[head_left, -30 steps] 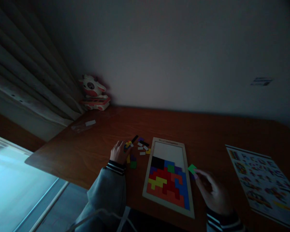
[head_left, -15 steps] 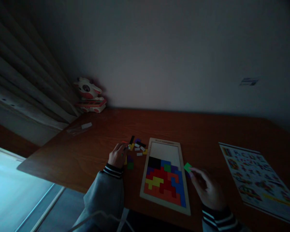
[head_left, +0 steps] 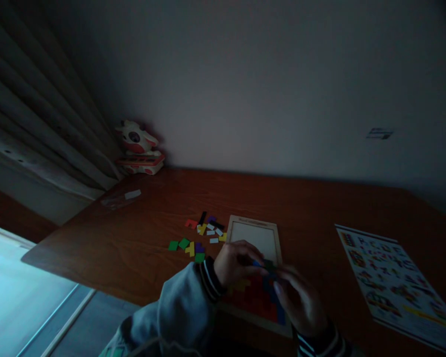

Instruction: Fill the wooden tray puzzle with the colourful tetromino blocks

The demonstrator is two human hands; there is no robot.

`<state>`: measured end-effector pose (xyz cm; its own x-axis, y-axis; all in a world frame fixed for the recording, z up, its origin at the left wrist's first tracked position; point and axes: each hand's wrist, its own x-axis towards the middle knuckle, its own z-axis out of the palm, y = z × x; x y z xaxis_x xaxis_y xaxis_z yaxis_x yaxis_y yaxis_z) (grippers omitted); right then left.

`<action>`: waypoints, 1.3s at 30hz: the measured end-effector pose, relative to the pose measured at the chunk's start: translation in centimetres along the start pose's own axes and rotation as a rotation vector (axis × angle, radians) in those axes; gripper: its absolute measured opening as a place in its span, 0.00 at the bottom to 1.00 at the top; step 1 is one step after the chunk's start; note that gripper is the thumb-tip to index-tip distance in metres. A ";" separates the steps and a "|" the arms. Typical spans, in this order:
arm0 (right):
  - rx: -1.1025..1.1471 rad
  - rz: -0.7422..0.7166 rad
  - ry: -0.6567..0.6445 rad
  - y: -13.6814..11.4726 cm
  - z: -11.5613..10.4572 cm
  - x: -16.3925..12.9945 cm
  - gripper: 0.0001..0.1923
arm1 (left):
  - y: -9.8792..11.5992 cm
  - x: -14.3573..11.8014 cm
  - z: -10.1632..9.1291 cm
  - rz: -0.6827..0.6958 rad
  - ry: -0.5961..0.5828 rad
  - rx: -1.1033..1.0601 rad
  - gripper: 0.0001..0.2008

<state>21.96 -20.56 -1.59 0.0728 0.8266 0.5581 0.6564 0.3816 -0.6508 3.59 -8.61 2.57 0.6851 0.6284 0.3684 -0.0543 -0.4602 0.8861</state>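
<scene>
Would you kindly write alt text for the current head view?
A person's left hand and right hand are close together over a wooden tray partly filled with colorful puzzle pieces. Loose pieces lie to its left and a printed sheet to its right on a dimly lit table.

Puzzle board (head_left: 280,248), top rim: 1 header line (head_left: 252,221), dk. print on lt. wood, approx. 1st word "Wood", rest illeg. (blur).
Printed sheet (head_left: 390,282), R side of worktop (head_left: 312,208): row of lg. chars. nr. top, indiv. letters unclear; sm. print below illeg.
Wall label (head_left: 379,133), R: dk. lines, too sm. to read.
</scene>
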 end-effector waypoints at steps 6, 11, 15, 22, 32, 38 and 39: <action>-0.007 0.064 0.059 0.1 -0.1 -0.2 0.07 | -0.1 1.1 1.8 0.014 -0.105 -0.041 0.11; 0.049 0.155 0.064 0.4 0.1 -0.5 0.09 | -1.5 1.3 0.8 0.011 -0.339 -0.210 0.15; 0.135 0.338 0.196 0.6 0.2 -0.9 0.13 | -2.8 1.3 0.1 -0.072 -0.260 -0.274 0.16; 0.277 0.605 0.351 1.7 0.1 -1.6 0.18 | -5.7 2.8 -1.6 -0.399 0.384 -0.604 0.18; 0.290 0.708 0.322 2.7 -0.9 0.9 0.22 | -6.4 3.3 -1.2 -0.498 0.533 -0.830 0.23; 0.193 0.590 0.098 5.0 -1.7 4.5 0.23 | -6.3 3.3 -1.4 -0.508 0.517 -0.808 0.24; 0.183 0.574 0.034 5.3 -1.7 5.0 0.21 | -6.3 3.3 -1.4 -0.514 0.515 -0.809 0.25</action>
<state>27.13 -15.13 -1.41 0.4031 0.9090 0.1057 0.3652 -0.0538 -0.9294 5.16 -2.69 -1.41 0.3864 0.9019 -0.1929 -0.4397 0.3640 0.8211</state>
